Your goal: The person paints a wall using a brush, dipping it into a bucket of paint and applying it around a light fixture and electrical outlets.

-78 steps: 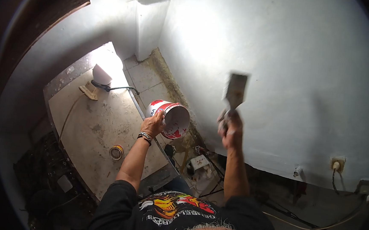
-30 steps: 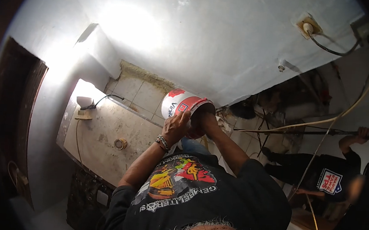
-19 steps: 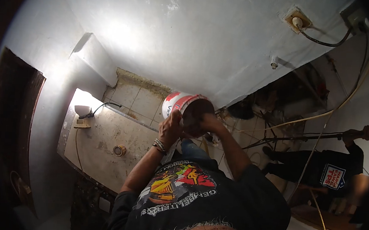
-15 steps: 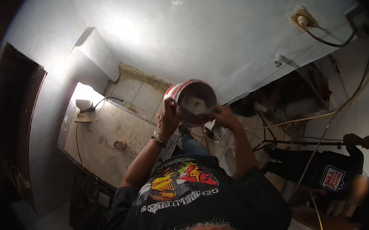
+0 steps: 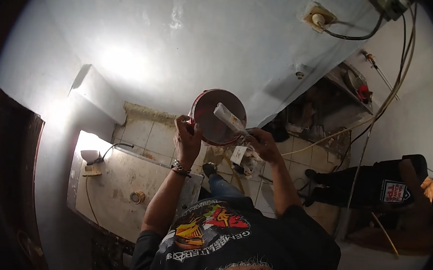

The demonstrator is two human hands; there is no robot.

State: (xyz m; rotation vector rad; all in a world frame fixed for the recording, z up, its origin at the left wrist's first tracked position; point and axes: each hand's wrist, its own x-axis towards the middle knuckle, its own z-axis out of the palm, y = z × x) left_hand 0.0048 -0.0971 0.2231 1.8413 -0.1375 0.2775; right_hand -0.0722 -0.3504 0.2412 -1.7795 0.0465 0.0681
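Observation:
My left hand [image 5: 187, 142] is closed on the left rim of a red paint bucket [image 5: 204, 126], which is tipped so that its dark reddish inside faces up toward me. Closed at the bucket's right side, my right hand [image 5: 262, 144] grips a flat, whitish paintbrush [image 5: 227, 117]. The brush lies slantwise across the bucket's opening, its pale end over the middle. How much paint is inside I cannot make out. The fingertips of my left hand are partly hidden behind the rim.
A stained worktop [image 5: 118, 178] with a lit lamp [image 5: 90, 155] lies to my left. A pale wall [image 5: 182, 47] rises ahead, with a plugged socket [image 5: 318, 19]. Cables [image 5: 397, 92] hang at right, where a person in black [image 5: 373, 188] stands. Crumpled plastic [image 5: 249, 165] lies on the tiled floor.
The brush has come up from inside the bucket and now shows plainly above the opening. My view has shifted. The person at right no longer visibly holds the long pole.

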